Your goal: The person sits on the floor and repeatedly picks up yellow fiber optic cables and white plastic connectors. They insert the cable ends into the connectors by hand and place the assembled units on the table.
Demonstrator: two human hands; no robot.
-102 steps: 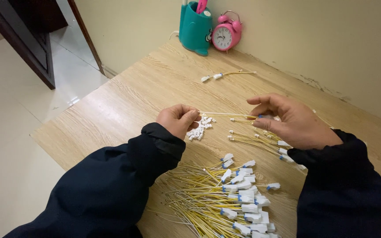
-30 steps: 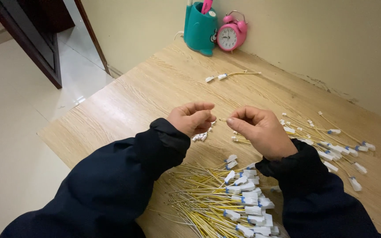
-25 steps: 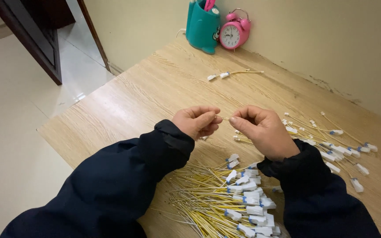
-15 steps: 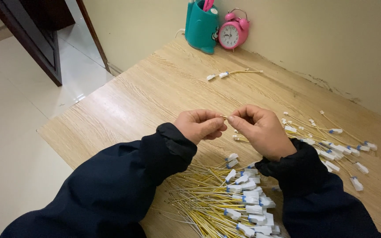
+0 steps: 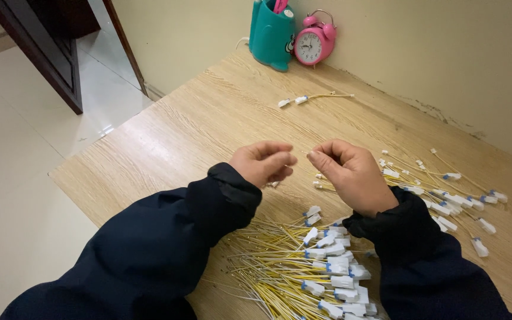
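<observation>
A thin yellow wire (image 5: 301,154) is pinched, apparently, between the left hand (image 5: 263,163) and right hand (image 5: 349,175) above the wooden table (image 5: 208,118). Finished leads (image 5: 445,198) are spread rightward; a larger pile (image 5: 303,266) remains.

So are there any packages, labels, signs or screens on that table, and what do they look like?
Alarm clock: far edge of the table by the wall, round, pink, white dial with dark hands; the nearest thing to a display.
Teal holder: left of the clock, against it, with a small picture on its side.
No packages, signs or screens show.
</observation>
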